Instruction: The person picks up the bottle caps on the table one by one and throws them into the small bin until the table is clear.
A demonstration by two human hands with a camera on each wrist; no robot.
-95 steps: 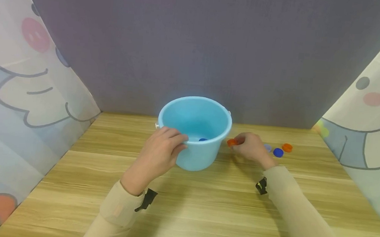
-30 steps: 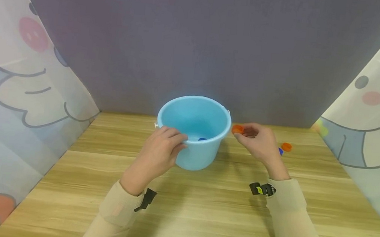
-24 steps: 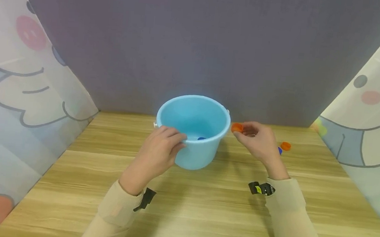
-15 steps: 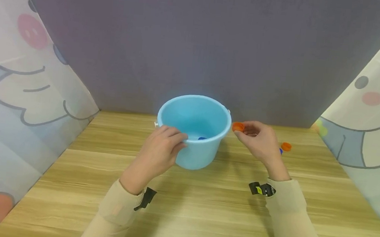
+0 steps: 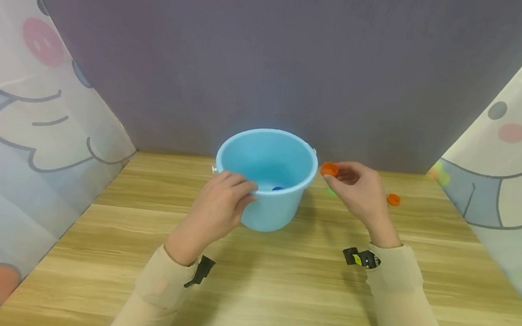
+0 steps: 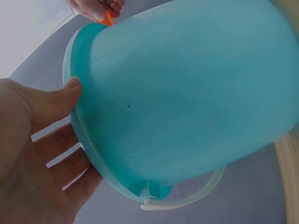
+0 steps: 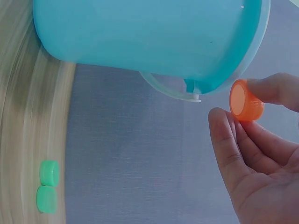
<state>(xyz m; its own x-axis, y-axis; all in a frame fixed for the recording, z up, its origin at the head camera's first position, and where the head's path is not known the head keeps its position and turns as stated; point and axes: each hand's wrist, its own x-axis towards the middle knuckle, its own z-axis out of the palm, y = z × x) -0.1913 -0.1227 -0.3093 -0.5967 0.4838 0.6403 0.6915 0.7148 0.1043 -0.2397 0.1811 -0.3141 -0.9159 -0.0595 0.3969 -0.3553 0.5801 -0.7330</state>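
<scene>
A light blue plastic bucket (image 5: pixel 268 210) stands upright on the table. My left hand (image 5: pixel 215 208) grips its near-left rim; in the left wrist view the thumb (image 6: pixel 53 102) presses the outer side and the fingers reach behind the rim. Beside the bucket's right rim, raised above the table, my right hand (image 5: pixel 358 192) pinches an orange bottle cap (image 7: pixel 246 100) between thumb and fingers. The cap is just outside the rim, apart from it in the head view. Part of a dark blue cap (image 5: pixel 278 188) shows inside the bucket; the rest of the floor is partly hidden.
Another orange cap (image 5: pixel 394 199) lies on the wooden table (image 5: pixel 278 289) to the right. Two green caps (image 7: pixel 49 173) sit side by side near the back, mostly hidden in the head view. A grey panel (image 5: pixel 279 56) rises behind the bucket, with patterned curtains at both sides.
My right hand has lifted the orange cap from the table to about rim height, then drifted slightly upward. A green cap now shows below it; the blue cap on the table has become hidden.
</scene>
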